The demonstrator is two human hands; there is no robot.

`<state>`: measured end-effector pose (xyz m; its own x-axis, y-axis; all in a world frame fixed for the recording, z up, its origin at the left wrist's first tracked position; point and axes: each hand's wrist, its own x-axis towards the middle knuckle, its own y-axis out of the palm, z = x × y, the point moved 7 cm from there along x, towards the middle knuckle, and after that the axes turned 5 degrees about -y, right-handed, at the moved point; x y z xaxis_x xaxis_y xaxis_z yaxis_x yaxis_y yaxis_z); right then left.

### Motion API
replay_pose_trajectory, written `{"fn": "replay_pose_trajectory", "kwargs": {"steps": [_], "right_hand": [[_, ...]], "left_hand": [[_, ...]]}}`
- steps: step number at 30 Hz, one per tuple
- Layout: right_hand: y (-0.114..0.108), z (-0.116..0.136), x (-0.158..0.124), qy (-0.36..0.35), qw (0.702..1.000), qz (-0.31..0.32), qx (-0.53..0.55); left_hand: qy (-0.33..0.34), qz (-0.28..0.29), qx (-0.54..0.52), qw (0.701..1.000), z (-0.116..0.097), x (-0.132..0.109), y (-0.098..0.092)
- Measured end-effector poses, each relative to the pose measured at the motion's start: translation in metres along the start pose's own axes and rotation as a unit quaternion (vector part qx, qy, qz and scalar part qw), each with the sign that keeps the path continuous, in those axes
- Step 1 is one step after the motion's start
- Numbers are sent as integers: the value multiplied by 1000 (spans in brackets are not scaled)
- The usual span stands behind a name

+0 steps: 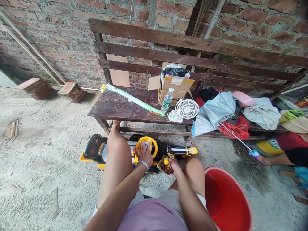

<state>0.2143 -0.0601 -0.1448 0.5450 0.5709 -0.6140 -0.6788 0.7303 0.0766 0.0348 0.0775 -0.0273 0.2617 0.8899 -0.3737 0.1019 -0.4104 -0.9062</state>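
Observation:
A yellow and black ride-on toy car (103,150) stands crosswise between the legs, with a seat at the left and a digger-like arm (179,150) at the right. My left hand (145,155), a beaded bracelet on its wrist, lies with fingers spread over the toy's yellow steering wheel (154,142). Bunched in my right hand (175,166) is a brown patterned cloth (167,168), held against the toy beside a yellow knob (166,161). The right fingers are partly hidden by the cloth.
A red bucket (227,199) stands by the right leg. Behind the toy, a wooden bench (106,107) bears a water bottle (167,99), white fan (187,108), cardboard box (175,86), folded green-white item (134,98) and silver umbrella (214,109). Another person's foot (262,158) shows at right.

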Motion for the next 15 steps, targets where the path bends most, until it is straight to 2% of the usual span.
{"fn": "replay_pose_trajectory", "kwargs": {"steps": [3, 5, 10, 15], "right_hand": [[5, -4, -8, 73, 997, 30, -8], [8, -6, -10, 103, 994, 23, -18], [9, 0, -6, 37, 998, -44, -24], [7, 0, -10, 0, 994, -96, -45]], "left_hand": [[-3, -8, 3, 1000, 0, 0, 0], [-4, -8, 1, 1000, 1, 1, 1], [-2, -5, -1, 1000, 1, 4, 5], [-7, -7, 1, 1000, 2, 4, 5]]}}
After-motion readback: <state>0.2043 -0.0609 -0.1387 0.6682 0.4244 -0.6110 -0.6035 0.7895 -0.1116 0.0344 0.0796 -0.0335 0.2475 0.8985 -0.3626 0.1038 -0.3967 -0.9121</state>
